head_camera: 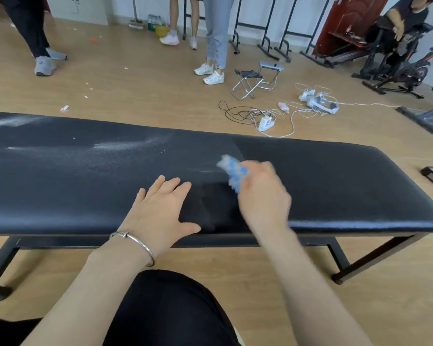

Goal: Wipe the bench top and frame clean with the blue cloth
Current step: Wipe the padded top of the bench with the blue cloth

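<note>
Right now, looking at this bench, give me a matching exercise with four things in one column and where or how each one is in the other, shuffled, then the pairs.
Column one:
1. left hand
2. blue cloth
3. white dust
4. bangle

Column two:
A. bunched in the right hand
B. spread over the left part of the bench top
C. flat on the bench top, fingers spread
D. around the left wrist

Pairs: 1-C, 2-A, 3-B, 4-D
</note>
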